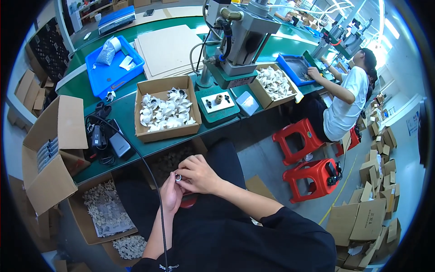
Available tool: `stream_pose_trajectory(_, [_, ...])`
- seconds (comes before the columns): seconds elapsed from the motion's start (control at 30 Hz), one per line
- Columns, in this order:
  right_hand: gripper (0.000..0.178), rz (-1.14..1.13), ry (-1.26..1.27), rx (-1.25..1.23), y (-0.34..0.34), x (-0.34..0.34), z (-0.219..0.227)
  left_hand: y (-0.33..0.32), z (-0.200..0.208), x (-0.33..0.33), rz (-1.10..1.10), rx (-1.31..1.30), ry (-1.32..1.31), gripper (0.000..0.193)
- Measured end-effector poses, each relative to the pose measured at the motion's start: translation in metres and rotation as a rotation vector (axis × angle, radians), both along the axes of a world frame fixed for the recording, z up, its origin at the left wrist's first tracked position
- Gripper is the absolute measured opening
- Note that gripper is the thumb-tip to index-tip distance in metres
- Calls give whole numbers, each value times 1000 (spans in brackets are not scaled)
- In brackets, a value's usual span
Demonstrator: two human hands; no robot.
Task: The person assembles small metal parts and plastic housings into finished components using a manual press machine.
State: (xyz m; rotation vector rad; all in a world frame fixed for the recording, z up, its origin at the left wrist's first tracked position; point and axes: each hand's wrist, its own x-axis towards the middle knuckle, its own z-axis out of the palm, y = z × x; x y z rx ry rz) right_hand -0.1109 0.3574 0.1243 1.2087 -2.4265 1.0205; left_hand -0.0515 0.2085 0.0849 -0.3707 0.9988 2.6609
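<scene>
Left hand [171,194] and right hand [198,174], fingers narrowed, hold a silvery ring [178,177] between them, nearer than the counter [150,148].

Left hand [169,194] and right hand [198,174] hold a small ring-shaped part [178,177]. A cardboard box [168,134] of white plastic pieces [166,110] stands beside a press [240,43].

ring [178,177] before bench [147,146] | parts carton [168,134] on bench | press [247,41] right of carton | tray [98,80] behind-left
</scene>
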Motion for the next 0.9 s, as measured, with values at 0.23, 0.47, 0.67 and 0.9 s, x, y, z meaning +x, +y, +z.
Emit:
stream_pose_trajectory(0.23, [23,-503,189,-280,48,-82,50,-34,16,2,-69,-328,88,37])
stream_pose_trajectory(0.47, [27,-699,115,-199,83,-139,58,-132,-21,16,283,-896,-39,23])
stream_pose_trajectory(0.67, [32,-619,-217,-286,88,-143,69,-188,-100,38,488,-1348,-47,15])
stream_pose_trajectory(0.9, [30,-562,-348,-148,96,-142,92,-178,-89,21,483,-1553,-96,8])
